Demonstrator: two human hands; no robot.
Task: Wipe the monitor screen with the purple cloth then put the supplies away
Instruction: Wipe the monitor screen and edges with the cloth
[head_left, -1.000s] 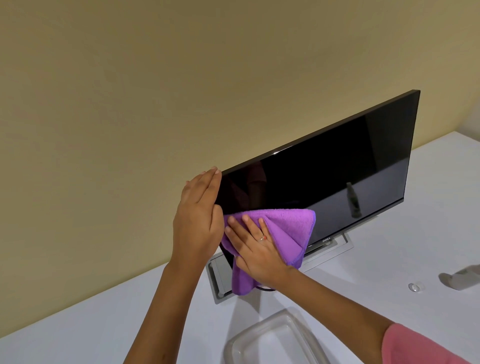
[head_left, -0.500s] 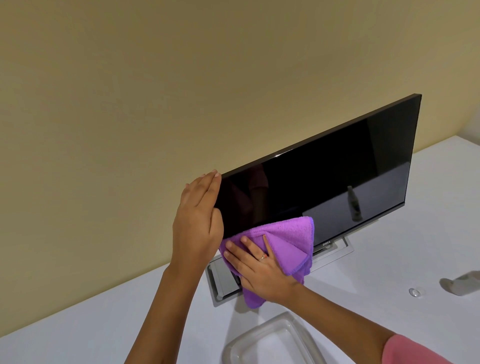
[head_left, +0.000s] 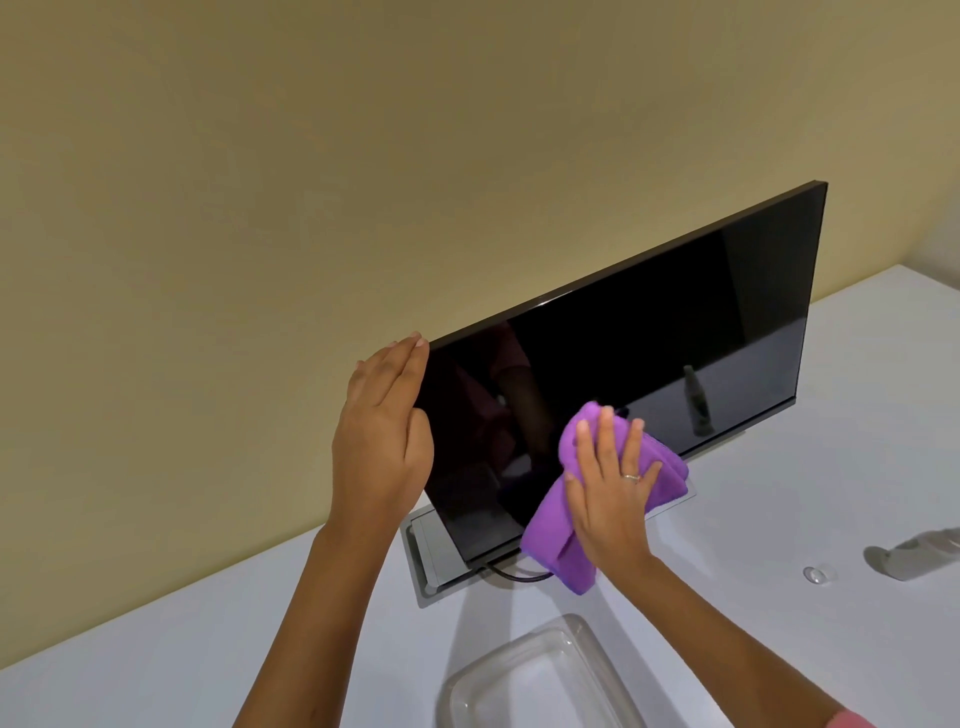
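A black monitor (head_left: 649, 353) stands on a white table, its dark screen facing me and tilted back. My left hand (head_left: 382, 436) grips the monitor's left edge, fingers behind it and thumb at the front. My right hand (head_left: 610, 488) lies flat with fingers spread, pressing the purple cloth (head_left: 566, 525) against the lower middle of the screen. The cloth is bunched and hangs below the monitor's bottom edge over the stand.
The monitor's grey stand base (head_left: 431, 561) rests on the white table (head_left: 156, 649), with a black cable looping out of it. A clear plastic container (head_left: 530, 675) sits near the front. A small clear cap (head_left: 813, 574) and a grey object (head_left: 914, 558) lie at the right. A beige wall rises behind.
My right hand has slid the purple cloth to the right along the lower part of the screen, away from the left corner. My left hand stays on the monitor's left edge.
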